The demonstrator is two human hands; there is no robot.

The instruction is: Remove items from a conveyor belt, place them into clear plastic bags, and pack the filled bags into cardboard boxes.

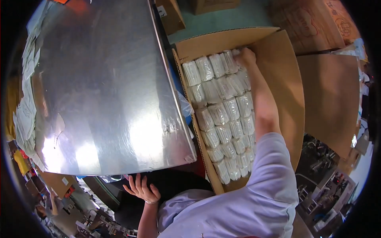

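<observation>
A large open cardboard box (291, 75) holds several rows of white packs (223, 113) wrapped in clear plastic, stood tightly side by side. My right arm reaches over the box to its far right corner. There my right hand (247, 57) is bent down with its fingers closed at a plastic-wrapped pack (236, 52) in the farthest row; the fingertips are partly hidden. My left hand (143, 190) is beside the near edge of the shiny metal table (99, 91), its fingers spread and nothing seen in it.
The metal table fills the left, with papers (25, 115) stacked along its far-left side. A clear plastic bag (184, 105) hangs between table and box. Other cardboard boxes (305, 25) stand behind, and a cardboard flap (329, 99) sticks out right. Another person (51, 206) is at lower left.
</observation>
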